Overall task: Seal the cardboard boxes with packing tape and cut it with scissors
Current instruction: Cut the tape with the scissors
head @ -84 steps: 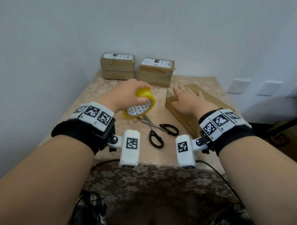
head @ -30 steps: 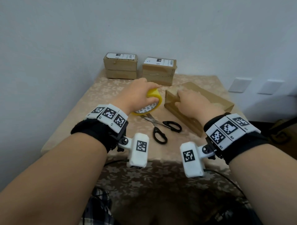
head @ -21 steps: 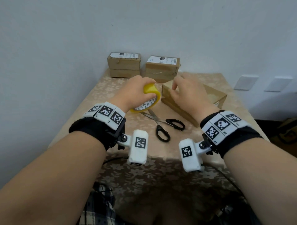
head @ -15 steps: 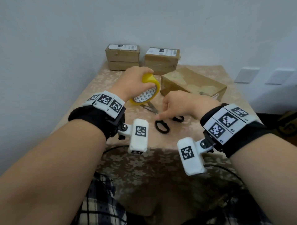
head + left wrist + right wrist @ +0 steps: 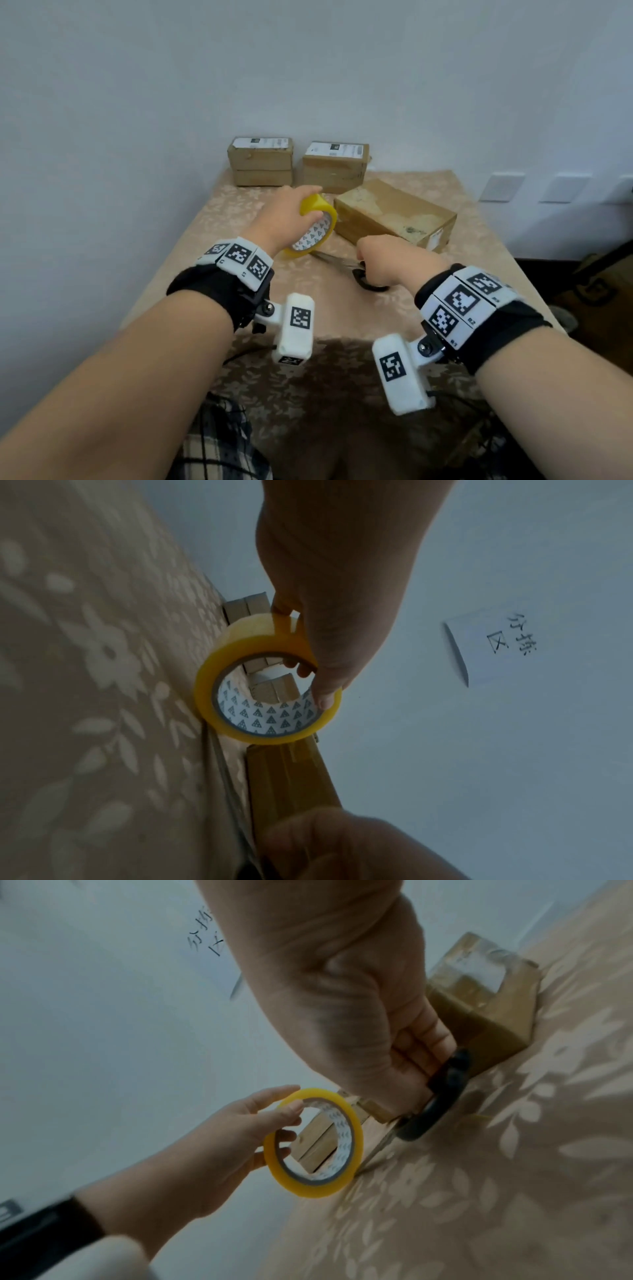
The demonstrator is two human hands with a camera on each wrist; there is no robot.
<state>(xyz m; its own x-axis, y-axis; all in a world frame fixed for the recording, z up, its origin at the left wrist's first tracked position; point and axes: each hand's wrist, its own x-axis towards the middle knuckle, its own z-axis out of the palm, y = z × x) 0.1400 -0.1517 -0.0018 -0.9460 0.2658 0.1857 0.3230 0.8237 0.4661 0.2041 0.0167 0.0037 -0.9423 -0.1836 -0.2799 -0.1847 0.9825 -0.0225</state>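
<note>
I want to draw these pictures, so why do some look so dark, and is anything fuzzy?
Head view: bright and fairly sharp, with a shadow over the near tablecloth. Left wrist view: dim, the tape roll clear, the right hand a blur. Right wrist view: dim, glare on the box, blurred scissors.

Wall sheet (image 5: pixel 493 647) reads "分拣区"; wrist band (image 5: pixel 460 310) marked "B2".

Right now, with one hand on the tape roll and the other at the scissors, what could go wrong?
The right hand grips only the black handles of the scissors, whose blades lie under the tape roll; lifting may snag the roll. The left hand holds the roll tilted on the table beside the cardboard box, so any drawn-out tape could slacken or stick to itself.
</note>
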